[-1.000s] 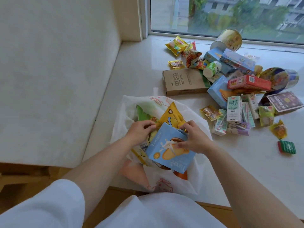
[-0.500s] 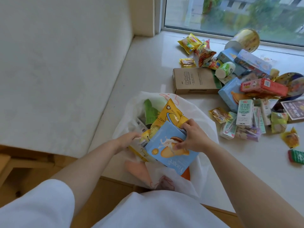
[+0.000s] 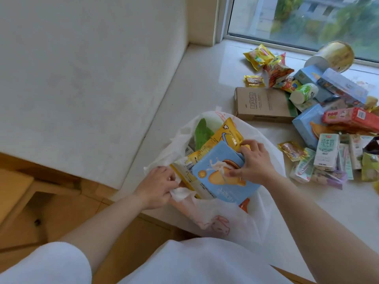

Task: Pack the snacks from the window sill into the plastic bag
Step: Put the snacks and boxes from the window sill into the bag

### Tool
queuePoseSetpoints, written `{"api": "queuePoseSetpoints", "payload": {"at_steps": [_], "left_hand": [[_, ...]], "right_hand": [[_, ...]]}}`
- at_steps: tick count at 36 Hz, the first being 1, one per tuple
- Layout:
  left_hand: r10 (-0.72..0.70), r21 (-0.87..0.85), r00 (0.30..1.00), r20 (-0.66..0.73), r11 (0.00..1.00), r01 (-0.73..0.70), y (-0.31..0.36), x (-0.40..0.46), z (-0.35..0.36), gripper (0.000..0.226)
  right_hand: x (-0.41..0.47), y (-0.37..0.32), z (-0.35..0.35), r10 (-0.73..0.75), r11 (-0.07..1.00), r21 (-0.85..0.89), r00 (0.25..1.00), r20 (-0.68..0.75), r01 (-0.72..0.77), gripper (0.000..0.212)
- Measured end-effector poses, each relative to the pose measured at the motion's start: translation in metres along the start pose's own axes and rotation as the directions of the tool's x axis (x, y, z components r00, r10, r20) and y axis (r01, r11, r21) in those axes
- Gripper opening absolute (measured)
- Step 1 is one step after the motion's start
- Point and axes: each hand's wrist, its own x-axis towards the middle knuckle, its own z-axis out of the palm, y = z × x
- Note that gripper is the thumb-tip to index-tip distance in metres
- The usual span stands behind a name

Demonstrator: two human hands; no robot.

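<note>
Our right hand (image 3: 253, 161) has its grip closed round the upper right edge of a blue snack box (image 3: 220, 175), fingers curled over the top and thumb lying across its printed face. Our left hand (image 3: 158, 186) pinches the near left rim of the plastic bag (image 3: 221, 222), with white film bunched between its fingers.

The blue snack box is flat and pale blue, printed with a round brown sandwich biscuit, a splash of milk and golden cakes below; it stands tilted in the mouth of the bag, its lower end down inside. Just behind it, touching, a yellow packet (image 3: 222, 134) with a blue figure leans in the bag, and a green wrapper (image 3: 202, 133) shows behind that. The bag is thin, white and half see-through, with a pink rabbit drawing on its near side, and it sits on the near edge of the window sill (image 3: 196, 85).

Farther right on the sill the unpacked snacks lie in a heap: a brown cardboard box (image 3: 262, 103), a red box (image 3: 348, 117), a second blue box (image 3: 307, 124), a white milk carton (image 3: 326, 150), yellow pouches (image 3: 258, 56) and a gold tub (image 3: 334, 55) on its side by the window.
</note>
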Motion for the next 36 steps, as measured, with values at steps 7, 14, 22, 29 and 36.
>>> {"api": "queuePoseSetpoints", "payload": {"at_steps": [7,14,22,29,36], "left_hand": [[0.028,-0.152,0.954,-0.299,0.985,-0.077,-0.005,-0.015,-0.037,0.017],[-0.114,-0.355,0.965,-0.236,0.935,0.023,-0.003,-0.002,-0.037,0.025],[-0.160,-0.286,0.940,-0.303,0.956,0.070,0.041,0.079,-0.066,0.038],[-0.049,-0.181,0.991,-0.124,0.983,0.026,0.094,0.167,-0.076,0.024],[0.048,-0.120,0.999,0.006,0.992,-0.047,0.162,0.241,-0.069,0.035]], "right_hand": [[0.004,-0.049,0.010,-0.204,0.962,-0.159,0.972,0.117,0.221,0.086],[0.003,-0.071,0.024,-0.244,0.913,-0.285,0.952,0.187,0.290,0.086],[0.004,-0.065,0.017,-0.120,0.975,-0.160,0.969,0.214,0.156,0.092],[-0.017,-0.016,-0.004,0.150,0.928,0.351,0.988,-0.032,-0.129,0.031],[-0.044,0.077,-0.015,0.490,0.790,0.463,0.868,-0.080,-0.403,0.026]]}}
